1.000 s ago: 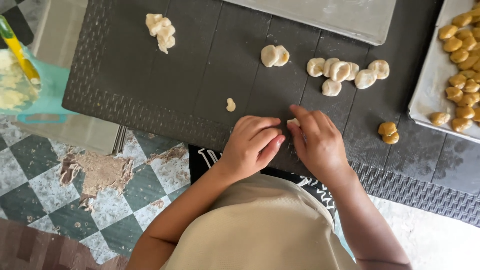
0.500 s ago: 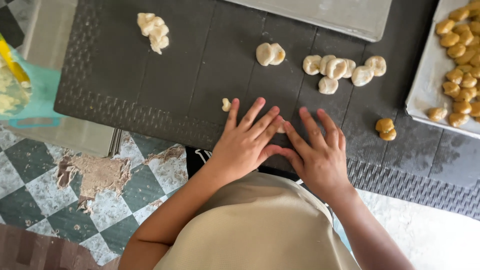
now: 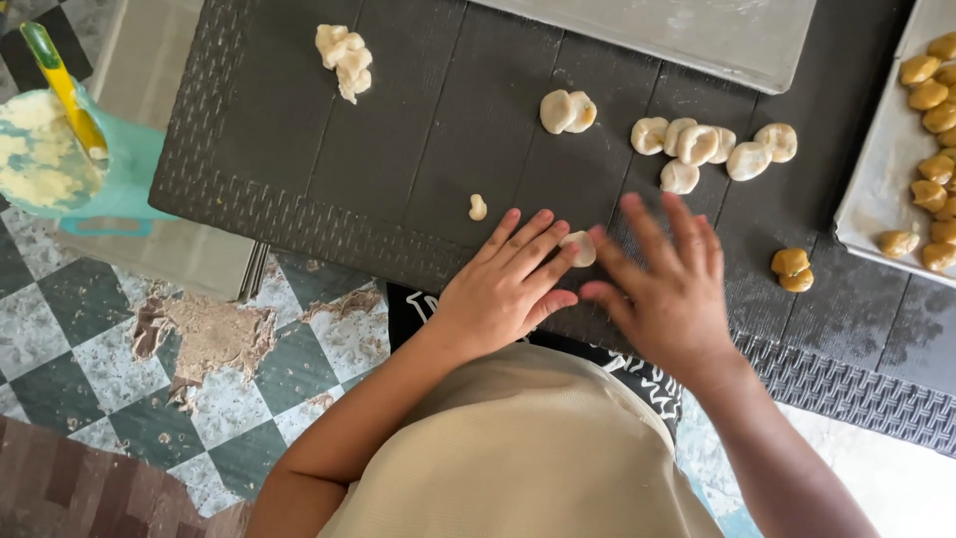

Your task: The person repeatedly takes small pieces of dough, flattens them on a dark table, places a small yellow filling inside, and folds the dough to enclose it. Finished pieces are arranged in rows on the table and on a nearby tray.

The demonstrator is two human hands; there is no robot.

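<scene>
Shaping step in hand: left hand [image 3: 503,289] and right hand [image 3: 669,289], both spread flat, flank a small dough ball [image 3: 580,248] on the dark tabletop [image 3: 398,149]. Next move calls for light, even rolling pressure.

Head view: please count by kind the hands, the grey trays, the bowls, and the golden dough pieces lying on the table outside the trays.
Hands: 2, left hand, right hand
Grey trays: 2, top tray, right tray
Bowls: 1, teal bowl
Golden dough pieces: 2
Total: 7

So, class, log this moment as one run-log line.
left hand: flat, fingertips on dough piece | right hand: open beside it | surface: dark table | nearby: shaped dough pieces
</scene>
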